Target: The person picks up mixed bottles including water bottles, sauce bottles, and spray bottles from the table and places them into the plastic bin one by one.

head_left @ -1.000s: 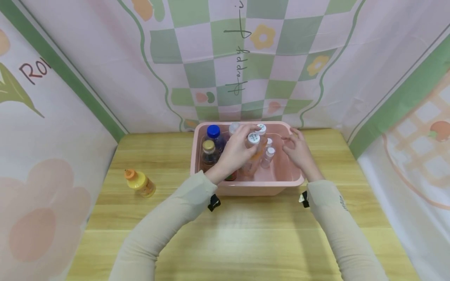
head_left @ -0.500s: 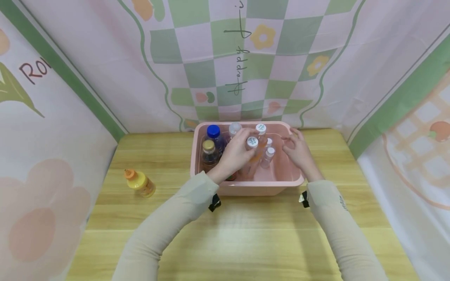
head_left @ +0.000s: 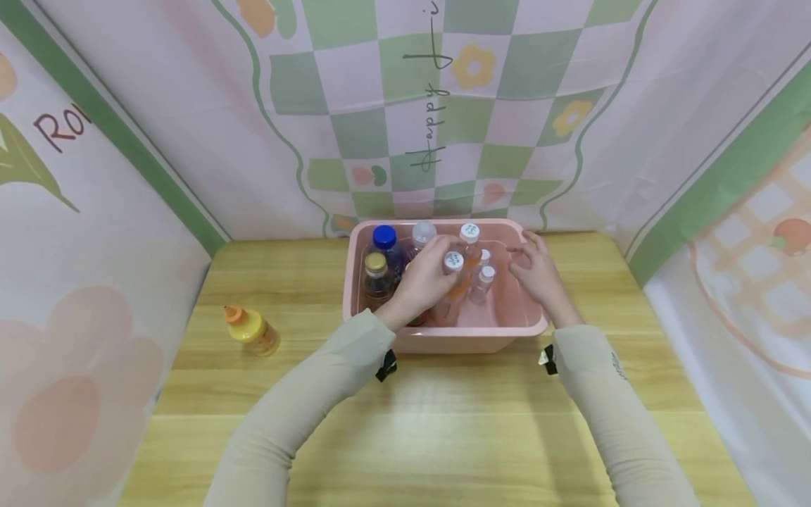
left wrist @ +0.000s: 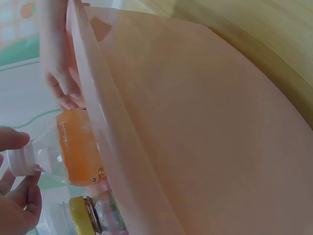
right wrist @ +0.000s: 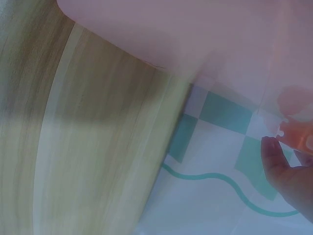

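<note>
My left hand [head_left: 427, 278] pinches the white cap of a clear plastic bottle [left wrist: 80, 147] with an orange label. Thumb and fingertips sit on opposite sides of its cap in the left wrist view. The bottle stands nearly upright inside a pink plastic basin [head_left: 469, 343], its lower part hidden behind the wall. Over the basin's right end is my right hand [head_left: 537, 271], fingers loosely bent and nothing between them. Beside the held bottle are another white-capped bottle [head_left: 470, 234] with orange on it and small white-capped bottles [head_left: 484, 280].
At the basin's left end stand a blue-capped bottle [head_left: 384, 238], a gold-capped bottle [head_left: 376, 271] and a clear-capped bottle [head_left: 424, 232]. A yellow squeeze bottle [head_left: 253, 331] with an orange top is on the wooden table [head_left: 418, 422] to the left. A patterned curtain hangs behind.
My left hand has lowered the orange-labelled bottle a little into the basin and shifted slightly toward me, uncovering the clear cap behind it. The right hand has stayed in place.
</note>
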{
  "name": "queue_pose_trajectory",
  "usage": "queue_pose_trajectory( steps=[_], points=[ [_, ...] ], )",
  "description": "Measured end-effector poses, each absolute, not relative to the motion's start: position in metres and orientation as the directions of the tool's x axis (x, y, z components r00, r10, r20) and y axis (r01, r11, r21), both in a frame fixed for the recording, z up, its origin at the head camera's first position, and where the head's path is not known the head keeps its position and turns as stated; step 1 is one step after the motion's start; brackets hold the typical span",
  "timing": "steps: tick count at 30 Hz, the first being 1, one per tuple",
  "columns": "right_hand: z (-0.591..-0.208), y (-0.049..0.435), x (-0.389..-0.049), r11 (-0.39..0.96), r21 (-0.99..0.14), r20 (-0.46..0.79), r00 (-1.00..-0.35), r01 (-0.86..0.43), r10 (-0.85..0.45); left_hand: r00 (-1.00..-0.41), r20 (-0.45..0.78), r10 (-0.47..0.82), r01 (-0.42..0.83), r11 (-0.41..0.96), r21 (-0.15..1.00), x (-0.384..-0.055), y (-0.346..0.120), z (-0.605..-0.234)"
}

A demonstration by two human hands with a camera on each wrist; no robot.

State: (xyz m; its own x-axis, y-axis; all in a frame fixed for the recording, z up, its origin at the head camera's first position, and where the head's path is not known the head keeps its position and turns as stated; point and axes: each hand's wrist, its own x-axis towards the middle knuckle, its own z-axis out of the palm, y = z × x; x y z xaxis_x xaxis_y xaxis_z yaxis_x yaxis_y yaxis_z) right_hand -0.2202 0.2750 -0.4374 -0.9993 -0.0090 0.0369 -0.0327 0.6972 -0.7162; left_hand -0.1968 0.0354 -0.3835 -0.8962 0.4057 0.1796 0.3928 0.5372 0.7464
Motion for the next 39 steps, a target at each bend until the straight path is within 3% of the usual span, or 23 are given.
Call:
queue_pose_trajectory(
  steps=[39],
  points=[
    [-0.438, 0.276, -0.221, 0.703, -0.711, 0.021, -1.0, -0.019, -0.006, -0.907, 0.166, 0.386, 0.369, 0.543, 0.754, -0.202, 0.04, -0.395]
  ],
)
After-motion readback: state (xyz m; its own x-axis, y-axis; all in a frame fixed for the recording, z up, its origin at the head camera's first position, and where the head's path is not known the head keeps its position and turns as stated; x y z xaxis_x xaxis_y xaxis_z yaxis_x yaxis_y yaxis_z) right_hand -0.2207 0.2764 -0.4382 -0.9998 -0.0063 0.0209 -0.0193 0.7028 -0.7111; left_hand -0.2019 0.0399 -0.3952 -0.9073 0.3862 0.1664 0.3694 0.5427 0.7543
